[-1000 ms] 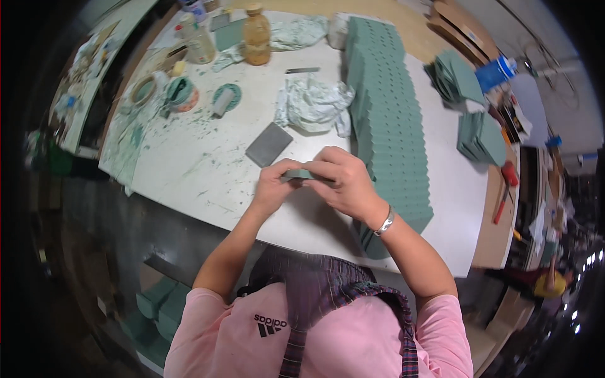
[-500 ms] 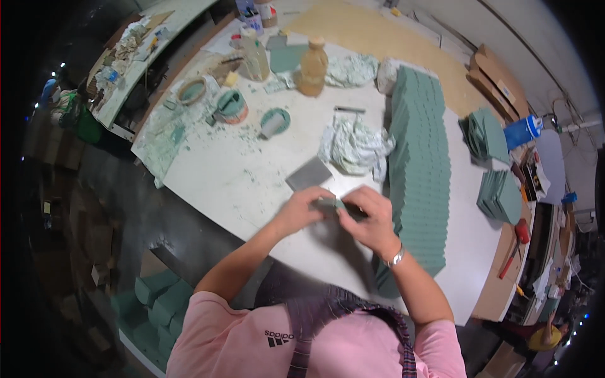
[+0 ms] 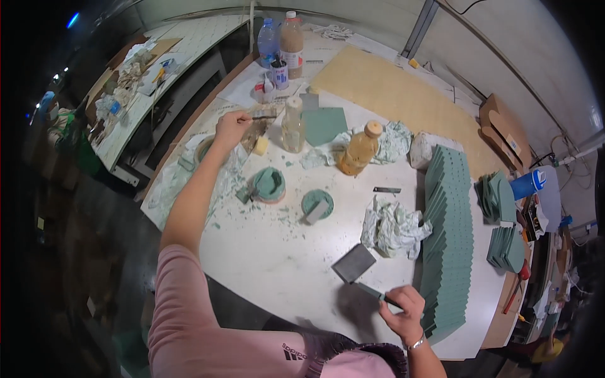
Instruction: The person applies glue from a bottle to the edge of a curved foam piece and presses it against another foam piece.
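Note:
At the far left of the table my left hand (image 3: 232, 130) is closed on a thin, dark stick-like tool (image 3: 265, 117), whose exact kind does not show. It hovers beside a clear bottle (image 3: 292, 126) and a yellow block (image 3: 260, 147). Close to the front edge my right hand (image 3: 403, 310) is closed on a thin green piece (image 3: 377, 294), seen edge-on and pointing left. Just beyond its tip lies a grey flat block (image 3: 354, 263). A long row of stacked green pieces (image 3: 449, 239) stands right of this hand.
A tub of green paste (image 3: 270, 184) and a lid with paste and a grey scraper (image 3: 317, 212) stand mid-left. Behind them is an amber bottle (image 3: 360, 151). Crumpled cloth (image 3: 394, 227) lies beside the stacked row. More green pieces (image 3: 506, 247) sit at the right.
My hands, together over the front of the table before, are now apart. The left has reached far left and holds a thin tool; the right keeps the green piece, slightly lower.

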Demonstrator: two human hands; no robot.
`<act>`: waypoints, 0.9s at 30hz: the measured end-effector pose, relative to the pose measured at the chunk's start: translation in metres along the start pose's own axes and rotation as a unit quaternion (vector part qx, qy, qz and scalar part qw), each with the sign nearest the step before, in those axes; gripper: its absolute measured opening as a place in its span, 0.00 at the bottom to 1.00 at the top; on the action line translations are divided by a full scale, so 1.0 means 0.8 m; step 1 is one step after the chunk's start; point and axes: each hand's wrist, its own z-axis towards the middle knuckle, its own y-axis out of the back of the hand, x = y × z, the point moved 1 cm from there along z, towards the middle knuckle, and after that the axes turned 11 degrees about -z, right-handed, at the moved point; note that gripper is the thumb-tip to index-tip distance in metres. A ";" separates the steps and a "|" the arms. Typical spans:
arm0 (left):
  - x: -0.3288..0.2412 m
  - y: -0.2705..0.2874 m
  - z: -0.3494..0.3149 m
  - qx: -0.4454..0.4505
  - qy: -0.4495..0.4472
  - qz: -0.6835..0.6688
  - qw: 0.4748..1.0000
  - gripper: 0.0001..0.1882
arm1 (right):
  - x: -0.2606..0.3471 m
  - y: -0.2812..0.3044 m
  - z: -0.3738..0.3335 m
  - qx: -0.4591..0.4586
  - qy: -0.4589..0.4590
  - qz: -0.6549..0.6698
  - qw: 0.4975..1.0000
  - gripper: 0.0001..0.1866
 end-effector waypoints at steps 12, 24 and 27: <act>0.120 -0.083 0.215 -0.093 0.039 0.155 0.983 0.08 | 0.042 -0.011 0.043 0.009 -0.114 -0.078 0.990 0.09; 0.120 -0.119 0.289 -0.024 0.208 0.303 0.930 0.16 | 0.037 -0.019 0.079 0.043 -0.088 -0.056 0.994 0.11; 0.114 -0.125 0.282 -0.028 0.210 0.293 0.932 0.16 | 0.034 -0.020 0.073 0.044 -0.090 -0.059 0.993 0.12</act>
